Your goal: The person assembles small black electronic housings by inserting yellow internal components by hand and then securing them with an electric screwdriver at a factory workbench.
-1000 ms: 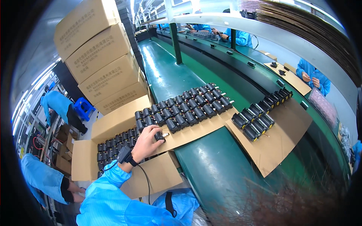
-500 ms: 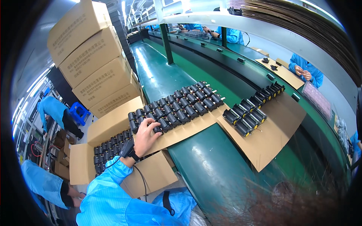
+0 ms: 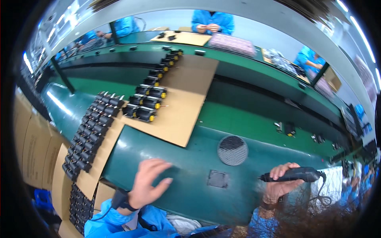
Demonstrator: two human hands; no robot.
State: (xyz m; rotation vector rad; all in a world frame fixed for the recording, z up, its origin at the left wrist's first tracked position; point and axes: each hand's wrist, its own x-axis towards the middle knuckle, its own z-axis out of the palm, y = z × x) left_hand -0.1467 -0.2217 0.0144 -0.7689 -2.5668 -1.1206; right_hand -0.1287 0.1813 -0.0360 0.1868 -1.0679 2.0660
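Observation:
My left hand [image 3: 150,183] hovers over the green bench [image 3: 139,144], its fingers spread and nothing between them. My right hand [image 3: 278,189] is wrapped round a black electric screwdriver [image 3: 295,175], which lies level with its tip toward the left and a coiled cord at its back end. Between the two hands, a flat dark square piece [image 3: 218,179] lies on the bench. Beyond it stands a round dish [image 3: 233,159] with small dark bits heaped in its far half, too small to name.
At the left, rows of black cylindrical units [image 3: 89,135] stand on cardboard above an open carton [image 3: 63,198]. Black units with yellow ends [image 3: 147,102] rest on another cardboard sheet [image 3: 182,107]. A green conveyor [image 3: 238,115] carries loose parts. Co-workers [image 3: 214,22] sit beyond.
The view has swung to the right. My left hand has left the rows of black units and is now over the bench. My right hand, holding the screwdriver, has come into view.

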